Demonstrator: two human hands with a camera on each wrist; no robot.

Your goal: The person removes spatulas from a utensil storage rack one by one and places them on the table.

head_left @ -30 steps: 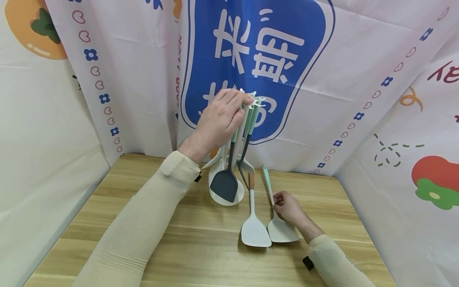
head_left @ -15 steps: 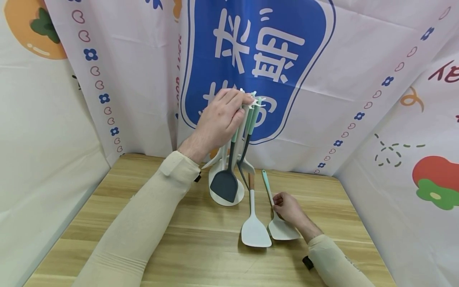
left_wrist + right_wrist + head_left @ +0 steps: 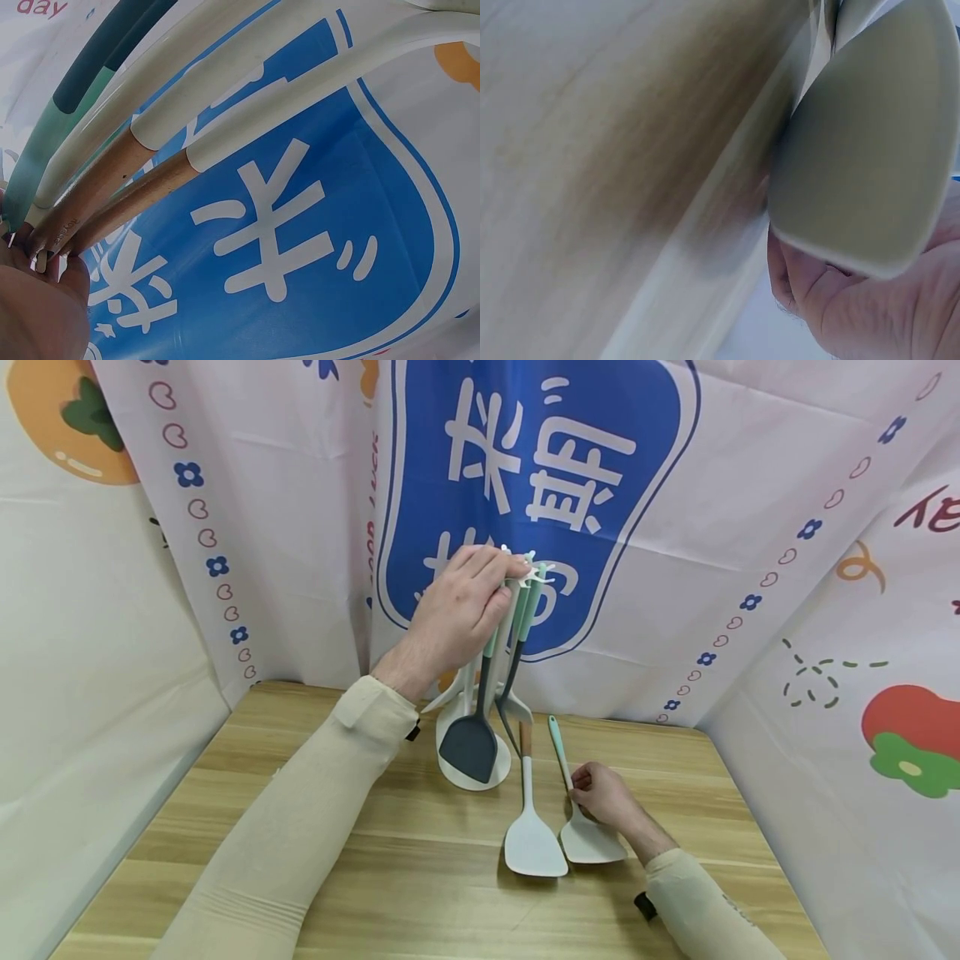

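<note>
In the head view my left hand [image 3: 461, 606] grips the hooked top of a white utensil stand [image 3: 504, 770]. From it hang a dark grey spatula [image 3: 471, 747] and several other utensils with mint or wooden handles [image 3: 97, 187]. My right hand [image 3: 606, 797] pinches the lower shaft of a mint-handled spatula [image 3: 588, 843] to the right of the stand. Its pale blade [image 3: 870, 142] fills much of the right wrist view and partly covers that hand. Beside it, a white spatula [image 3: 535, 847] with a wooden handle lies on the table.
The wood-grain table [image 3: 420, 893] meets a printed white curtain [image 3: 300, 568] close behind the stand. More printed cloth [image 3: 847, 827] stands along the right side, and a pale wall [image 3: 90, 710] borders the left.
The mint-handled spatula has shifted slightly: its handle tip sits a little lower and its blade edge a little higher in the head view. My left hand and the stand have stayed put.
</note>
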